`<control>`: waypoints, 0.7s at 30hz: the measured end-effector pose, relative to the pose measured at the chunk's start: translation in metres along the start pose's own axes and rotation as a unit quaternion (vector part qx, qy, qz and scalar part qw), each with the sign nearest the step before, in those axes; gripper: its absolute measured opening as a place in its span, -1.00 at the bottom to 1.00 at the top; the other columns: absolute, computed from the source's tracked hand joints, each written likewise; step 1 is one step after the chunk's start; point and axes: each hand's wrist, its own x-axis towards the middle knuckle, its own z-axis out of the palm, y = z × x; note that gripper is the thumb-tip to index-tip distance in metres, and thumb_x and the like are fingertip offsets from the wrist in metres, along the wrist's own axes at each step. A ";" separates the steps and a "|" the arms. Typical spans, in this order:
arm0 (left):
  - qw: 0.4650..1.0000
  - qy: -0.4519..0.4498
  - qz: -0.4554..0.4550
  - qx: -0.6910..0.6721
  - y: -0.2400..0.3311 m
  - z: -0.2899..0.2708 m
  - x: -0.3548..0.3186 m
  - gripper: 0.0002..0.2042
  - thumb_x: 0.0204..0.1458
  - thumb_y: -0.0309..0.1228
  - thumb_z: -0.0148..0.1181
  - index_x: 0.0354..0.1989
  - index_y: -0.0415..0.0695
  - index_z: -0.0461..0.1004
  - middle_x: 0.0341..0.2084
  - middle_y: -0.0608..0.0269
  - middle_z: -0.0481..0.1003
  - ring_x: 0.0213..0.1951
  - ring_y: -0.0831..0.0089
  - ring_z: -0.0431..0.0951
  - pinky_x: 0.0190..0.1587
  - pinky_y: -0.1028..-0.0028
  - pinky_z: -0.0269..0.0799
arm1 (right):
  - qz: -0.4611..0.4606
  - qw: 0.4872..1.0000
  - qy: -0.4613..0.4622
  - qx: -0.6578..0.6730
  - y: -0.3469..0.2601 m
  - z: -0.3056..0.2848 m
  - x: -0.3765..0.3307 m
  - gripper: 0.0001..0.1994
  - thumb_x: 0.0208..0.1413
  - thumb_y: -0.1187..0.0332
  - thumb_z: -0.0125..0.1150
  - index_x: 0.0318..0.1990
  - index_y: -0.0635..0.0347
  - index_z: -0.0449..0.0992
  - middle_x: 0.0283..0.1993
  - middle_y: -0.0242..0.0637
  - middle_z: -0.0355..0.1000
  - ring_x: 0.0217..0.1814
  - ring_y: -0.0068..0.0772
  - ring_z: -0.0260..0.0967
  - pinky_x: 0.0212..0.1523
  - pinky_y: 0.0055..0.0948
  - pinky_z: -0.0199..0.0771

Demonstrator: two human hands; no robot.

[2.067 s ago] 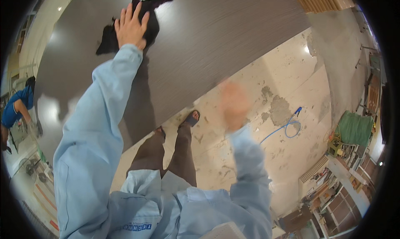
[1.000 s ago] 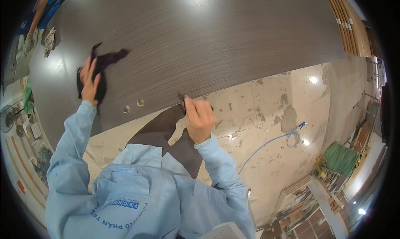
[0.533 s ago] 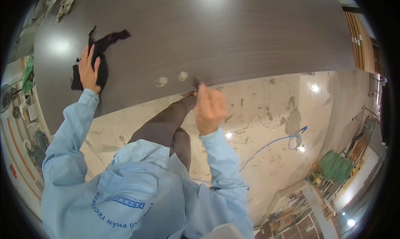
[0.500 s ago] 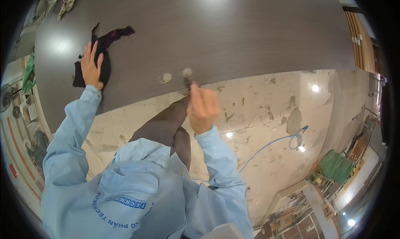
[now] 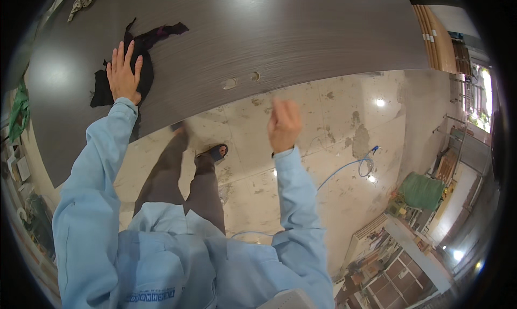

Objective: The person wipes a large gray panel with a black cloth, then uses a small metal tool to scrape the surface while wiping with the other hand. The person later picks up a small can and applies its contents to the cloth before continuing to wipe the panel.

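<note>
Right hand (image 5: pixel 284 125) pulled back off panel (image 5: pixel 301 34), blurred fist, left hand (image 5: pixel 124 74) flat on one black cloth (image 5: pixel 148 42), two holes (image 5: pixel 240 80).

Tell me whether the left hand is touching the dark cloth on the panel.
Touching. The head view shows the left hand lying flat, fingers spread, on the dark cloth, which rests on the grey panel.
</note>
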 end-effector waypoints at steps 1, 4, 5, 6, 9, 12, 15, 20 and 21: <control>1.000 -0.004 -0.005 0.007 0.001 0.000 0.000 -0.48 0.42 0.11 -0.28 0.52 0.40 0.10 0.53 0.41 0.06 0.53 0.31 0.02 0.54 0.10 -0.09 | 0.034 0.998 0.012 -0.047 -0.001 0.000 -0.002 -0.59 -0.05 0.58 0.28 0.02 0.08 0.63 -0.26 -0.20 0.50 -0.21 -0.07 0.48 -0.27 -0.18 0.49; 1.000 -0.007 -0.005 0.011 0.002 0.000 0.001 -0.48 0.42 0.11 -0.28 0.52 0.40 0.09 0.53 0.42 0.06 0.54 0.31 0.02 0.54 0.09 -0.09 | 0.080 0.987 0.057 -0.128 0.043 -0.015 0.023 -0.79 0.08 0.56 0.30 -0.12 0.13 0.66 -0.33 -0.21 0.48 -0.27 -0.08 0.45 -0.30 -0.18 0.44; 1.000 -0.017 -0.009 0.019 0.002 0.000 0.001 -0.48 0.42 0.11 -0.28 0.52 0.40 0.10 0.53 0.42 0.06 0.54 0.31 0.02 0.54 0.10 -0.08 | 0.099 0.982 0.090 -0.132 0.078 -0.023 0.043 -0.81 0.10 0.56 0.29 -0.13 0.13 0.66 -0.33 -0.21 0.49 -0.26 -0.08 0.46 -0.30 -0.19 0.45; 0.999 -0.020 -0.011 0.022 0.002 -0.001 0.001 -0.48 0.42 0.11 -0.27 0.52 0.40 0.10 0.53 0.43 0.06 0.54 0.31 0.02 0.54 0.10 -0.08 | 0.157 0.970 0.101 -0.153 0.085 -0.024 0.047 -0.83 0.12 0.54 0.29 -0.14 0.14 0.66 -0.33 -0.21 0.48 -0.27 -0.09 0.46 -0.30 -0.19 0.44; 0.999 -0.027 -0.011 0.026 0.002 -0.001 0.002 -0.48 0.42 0.11 -0.26 0.52 0.41 0.09 0.53 0.44 0.06 0.54 0.32 0.00 0.54 0.10 -0.08 | 0.118 0.969 0.085 -0.199 0.087 -0.019 0.047 -0.79 0.11 0.55 0.28 -0.10 0.16 0.64 -0.26 -0.21 0.51 -0.22 -0.09 0.47 -0.28 -0.20 0.48; 1.000 -0.015 -0.002 0.027 0.001 0.000 0.001 -0.47 0.41 0.11 -0.25 0.53 0.43 0.08 0.54 0.45 0.06 0.54 0.32 0.01 0.53 0.10 -0.07 | 0.095 0.986 0.035 -0.135 0.044 -0.004 0.020 -0.79 0.10 0.54 0.28 -0.09 0.17 0.63 -0.21 -0.21 0.53 -0.15 -0.08 0.47 -0.22 -0.20 0.50; 1.000 -0.009 -0.001 0.016 0.000 0.004 0.001 -0.47 0.41 0.11 -0.25 0.53 0.43 0.07 0.54 0.45 0.05 0.54 0.33 0.02 0.53 0.09 -0.06 | 0.031 0.999 0.005 -0.028 0.037 -0.005 0.018 -0.78 0.09 0.54 0.29 -0.09 0.14 0.64 -0.21 -0.21 0.53 -0.16 -0.06 0.47 -0.21 -0.17 0.51; 1.000 -0.005 0.003 0.029 -0.002 0.007 0.003 -0.47 0.42 0.11 -0.25 0.53 0.43 0.08 0.54 0.46 0.06 0.53 0.34 0.03 0.52 0.08 -0.05 | 0.152 0.964 0.081 -0.201 0.097 -0.021 0.052 -0.73 0.03 0.53 0.33 -0.08 0.10 0.64 -0.17 -0.24 0.56 -0.10 -0.08 0.51 -0.15 -0.16 0.54; 1.000 -0.006 0.004 0.028 -0.002 0.007 0.003 -0.47 0.42 0.11 -0.25 0.53 0.43 0.08 0.54 0.46 0.06 0.53 0.34 0.03 0.52 0.08 -0.05 | 0.148 0.961 0.080 -0.220 0.106 -0.023 0.056 -0.74 0.03 0.52 0.33 -0.09 0.10 0.64 -0.17 -0.24 0.56 -0.09 -0.08 0.51 -0.14 -0.17 0.54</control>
